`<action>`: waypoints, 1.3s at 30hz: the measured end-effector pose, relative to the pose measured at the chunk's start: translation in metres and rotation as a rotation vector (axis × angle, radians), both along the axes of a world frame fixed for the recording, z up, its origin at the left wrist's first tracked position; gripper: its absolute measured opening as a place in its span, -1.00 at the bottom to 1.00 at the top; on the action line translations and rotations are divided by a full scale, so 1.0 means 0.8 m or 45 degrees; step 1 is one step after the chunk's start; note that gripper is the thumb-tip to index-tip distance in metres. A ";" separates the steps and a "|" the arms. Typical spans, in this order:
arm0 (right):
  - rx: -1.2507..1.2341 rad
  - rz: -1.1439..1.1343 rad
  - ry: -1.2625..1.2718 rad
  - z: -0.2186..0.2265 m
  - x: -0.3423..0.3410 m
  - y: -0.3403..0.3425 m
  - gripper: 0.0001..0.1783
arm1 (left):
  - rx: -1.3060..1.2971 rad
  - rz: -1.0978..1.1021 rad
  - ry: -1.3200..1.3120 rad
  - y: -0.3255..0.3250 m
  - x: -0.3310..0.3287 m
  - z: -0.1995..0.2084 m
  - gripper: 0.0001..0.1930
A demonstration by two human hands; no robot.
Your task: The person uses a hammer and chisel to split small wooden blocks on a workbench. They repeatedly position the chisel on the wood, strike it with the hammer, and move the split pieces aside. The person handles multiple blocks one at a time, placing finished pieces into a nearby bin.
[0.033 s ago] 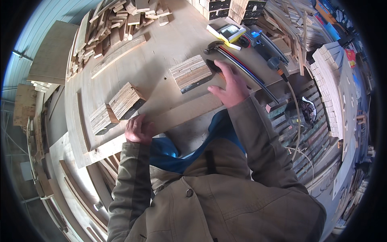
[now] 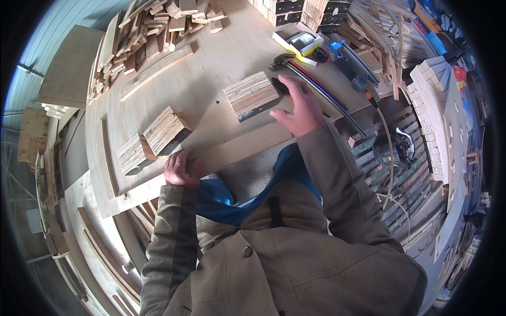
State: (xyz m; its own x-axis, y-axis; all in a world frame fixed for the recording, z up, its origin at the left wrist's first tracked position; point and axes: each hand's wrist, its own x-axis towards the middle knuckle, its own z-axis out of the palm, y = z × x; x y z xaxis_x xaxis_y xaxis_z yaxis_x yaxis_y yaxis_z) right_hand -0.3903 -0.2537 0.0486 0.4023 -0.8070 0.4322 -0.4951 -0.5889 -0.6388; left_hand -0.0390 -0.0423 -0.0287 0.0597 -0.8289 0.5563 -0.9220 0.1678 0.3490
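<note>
My right hand [image 2: 301, 109] is open, thumb and fingers apart, at the right end of a layered wooden block [image 2: 251, 95] with a dark front side. Its thumb tip is at the block's edge; I cannot tell whether it presses on it. A dark object [image 2: 281, 86], partly hidden, lies beside the index finger. My left hand [image 2: 182, 169] rests with loosely bent fingers on the table's front edge and holds nothing visible. Just beyond it are a second layered block [image 2: 166, 129] and a third block [image 2: 134, 154], set close together.
The wooden table [image 2: 211, 68] carries a heap of wood offcuts [image 2: 158, 31] at the far left and a long strip [image 2: 157, 72]. Right of the blocks lie a bar clamp [image 2: 321, 95], a yellow-and-white device [image 2: 299, 42] and a corded power tool [image 2: 358, 81]. Slatted pallets [image 2: 403, 174] stand lower right.
My right thumb has shifted slightly left, closer over the right edge of the block. My left hand and the blocks stay where they were on the table.
</note>
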 end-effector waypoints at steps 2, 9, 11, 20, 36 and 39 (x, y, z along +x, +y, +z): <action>-0.049 0.117 0.013 0.000 0.017 -0.027 0.05 | 0.022 0.004 -0.002 0.001 -0.001 0.002 -0.51; 0.092 0.159 0.167 -0.013 0.043 -0.067 0.12 | 0.058 0.017 0.014 0.003 -0.008 0.013 -0.54; 0.178 0.246 0.212 -0.015 0.041 -0.069 0.12 | 0.060 0.018 0.023 0.002 -0.011 0.015 -0.55; 0.400 0.285 0.252 -0.013 0.038 -0.066 0.17 | 0.100 0.049 0.039 0.003 -0.020 0.027 -0.60; 0.630 0.203 -0.137 -0.018 0.047 -0.050 0.03 | 0.058 0.043 0.050 0.001 -0.017 0.025 -0.63; 0.714 0.215 -0.239 -0.030 0.047 -0.052 -0.05 | 0.058 0.037 0.051 0.002 -0.018 0.026 -0.63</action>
State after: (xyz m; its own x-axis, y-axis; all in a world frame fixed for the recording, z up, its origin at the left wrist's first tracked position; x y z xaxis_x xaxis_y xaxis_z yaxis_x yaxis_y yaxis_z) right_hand -0.3523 -0.2950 0.0247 0.5026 -0.8638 0.0360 -0.2732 -0.1982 -0.9413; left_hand -0.0533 -0.0407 -0.0082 0.1056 -0.8509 0.5147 -0.9113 0.1243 0.3925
